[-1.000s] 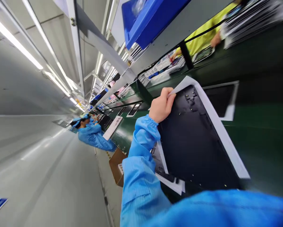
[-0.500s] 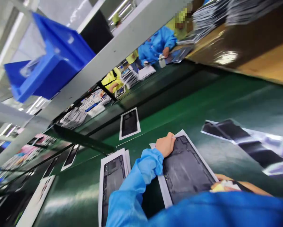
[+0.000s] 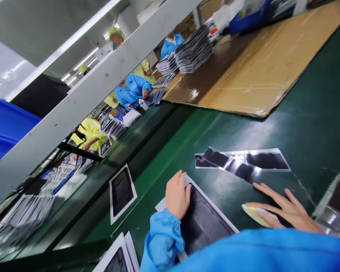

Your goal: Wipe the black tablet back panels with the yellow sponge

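Observation:
A black tablet-like panel (image 3: pixel 206 217) with a white sheet under it lies in front of me, its near end hidden by my blue sleeve. My left hand (image 3: pixel 177 194) grips its far left corner, thumb on the black face and fingers over the edge. To the right, my right hand (image 3: pixel 289 207) reaches with fingers spread over the green surface. A folded white and yellow cloth (image 3: pixel 260 214) is tucked between its thumb and fingers. Just beyond the fingertips lie black film strips (image 3: pixel 264 159) with pale shiny borders, overlapping each other.
Another black panel (image 3: pixel 121 192) on white lies farther left on the green belt (image 3: pixel 170 155). More stacked panels (image 3: pixel 118 260) sit at the lower left. A cardboard sheet (image 3: pixel 238 83) lies at the back right. Beyond a grey beam (image 3: pixel 81 94), people work among piled panels.
My right hand has left the panel's near right edge and moved toward the film strips, still with the cloth. My left hand stays at the panel's corner. The view has turned right.

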`<state>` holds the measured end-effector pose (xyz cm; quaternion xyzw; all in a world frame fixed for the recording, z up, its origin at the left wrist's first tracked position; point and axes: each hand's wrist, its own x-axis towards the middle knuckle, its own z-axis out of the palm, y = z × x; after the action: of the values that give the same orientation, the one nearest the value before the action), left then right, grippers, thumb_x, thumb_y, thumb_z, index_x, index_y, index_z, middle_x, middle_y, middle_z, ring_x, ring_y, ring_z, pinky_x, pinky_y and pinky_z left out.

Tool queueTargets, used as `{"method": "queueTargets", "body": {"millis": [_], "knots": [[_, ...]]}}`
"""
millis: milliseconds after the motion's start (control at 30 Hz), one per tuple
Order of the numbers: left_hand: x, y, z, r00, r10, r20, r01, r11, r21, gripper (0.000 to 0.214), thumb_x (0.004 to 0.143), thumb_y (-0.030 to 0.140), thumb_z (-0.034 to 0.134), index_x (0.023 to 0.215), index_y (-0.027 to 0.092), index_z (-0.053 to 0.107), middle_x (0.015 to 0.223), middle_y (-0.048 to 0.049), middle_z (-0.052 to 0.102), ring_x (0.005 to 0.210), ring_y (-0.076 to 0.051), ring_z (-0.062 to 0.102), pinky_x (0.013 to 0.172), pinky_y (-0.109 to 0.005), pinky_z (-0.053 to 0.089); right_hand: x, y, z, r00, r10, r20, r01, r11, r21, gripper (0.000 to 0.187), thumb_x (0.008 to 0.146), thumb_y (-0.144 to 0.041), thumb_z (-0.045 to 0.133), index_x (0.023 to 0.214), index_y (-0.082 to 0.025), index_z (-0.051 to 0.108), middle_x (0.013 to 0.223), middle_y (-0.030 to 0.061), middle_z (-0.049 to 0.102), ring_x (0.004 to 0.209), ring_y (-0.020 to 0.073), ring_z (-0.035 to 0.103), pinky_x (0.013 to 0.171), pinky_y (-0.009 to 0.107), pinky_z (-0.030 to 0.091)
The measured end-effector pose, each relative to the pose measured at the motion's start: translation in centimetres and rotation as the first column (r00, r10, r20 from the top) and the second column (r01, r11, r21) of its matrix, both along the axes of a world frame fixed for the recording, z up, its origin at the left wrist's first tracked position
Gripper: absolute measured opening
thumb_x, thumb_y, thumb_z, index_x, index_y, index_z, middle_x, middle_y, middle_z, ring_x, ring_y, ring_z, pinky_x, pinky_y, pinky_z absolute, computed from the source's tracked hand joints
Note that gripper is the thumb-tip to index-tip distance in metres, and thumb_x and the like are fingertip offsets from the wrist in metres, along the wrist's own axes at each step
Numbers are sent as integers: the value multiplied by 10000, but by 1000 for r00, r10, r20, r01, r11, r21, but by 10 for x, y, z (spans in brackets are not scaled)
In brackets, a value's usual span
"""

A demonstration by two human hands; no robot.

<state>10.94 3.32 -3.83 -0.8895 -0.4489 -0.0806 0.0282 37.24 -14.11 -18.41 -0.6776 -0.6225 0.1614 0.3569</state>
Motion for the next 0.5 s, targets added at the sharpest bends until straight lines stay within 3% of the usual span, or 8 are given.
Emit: {"method": "queueTargets", "body": {"millis": [100, 167, 233, 333, 433, 500], "knots": [[49, 3, -7, 969, -243, 36, 245, 967, -67, 421, 932, 249, 526, 1347, 185, 559, 1408, -97, 606, 1293, -238, 574, 1094, -405, 507, 35, 16, 14, 980, 198, 10, -198, 980, -22, 370, 947, -546, 435, 1109, -425, 744, 1497, -15, 526, 1439, 331, 385, 1216, 642, 134], [82, 2, -13, 943, -333, 29, 334, 934, -127, 449, 945, 281, 533, 1383, 179, 540, 1473, -91, 550, 1364, -253, 510, 1147, -451, 460, 53, 24, 22, 969, 247, -8, -247, 967, -68, 380, 935, -572, 455, 1097, -403, 754, 1505, 3, 518, 1431, 322, 401, 1216, 600, 195], [106, 0, -18, 946, -323, 28, 322, 929, -184, 467, 964, 316, 514, 1410, 175, 526, 1513, -97, 504, 1407, -269, 460, 1177, -490, 419, 63, 26, 24, 986, 169, 1, -168, 983, -74, 395, 923, -593, 466, 1096, -391, 759, 1563, 3, 445, 1451, 325, 366, 1224, 574, 184], [121, -4, -25, 968, -247, 52, 252, 931, -264, 490, 994, 343, 444, 1445, 161, 503, 1531, -110, 475, 1435, -275, 421, 1202, -493, 382, 62, 19, 10, 999, 45, 26, -43, 996, -72, 399, 918, -598, 461, 1083, -398, 765, 1619, -27, 348, 1497, 332, 249, 1234, 566, 98], [121, -8, -29, 974, -205, 94, 224, 925, -308, 519, 1002, 381, 408, 1474, 177, 477, 1554, -95, 443, 1465, -274, 373, 1233, -497, 327, 55, 19, -7, 997, 78, 18, -76, 991, -109, 377, 918, -573, 472, 1044, -394, 779, 1636, -58, 297, 1523, 311, 132, 1242, 542, 59], [121, -9, -30, 976, -182, 121, 212, 918, -334, 557, 983, 454, 442, 1475, 196, 482, 1561, -89, 432, 1472, -284, 360, 1245, -509, 300, 51, 30, -8, 990, 144, -9, -144, 982, -126, 358, 914, -558, 497, 1027, -379, 785, 1640, -55, 285, 1527, 307, 108, 1245, 535, 53]]}}
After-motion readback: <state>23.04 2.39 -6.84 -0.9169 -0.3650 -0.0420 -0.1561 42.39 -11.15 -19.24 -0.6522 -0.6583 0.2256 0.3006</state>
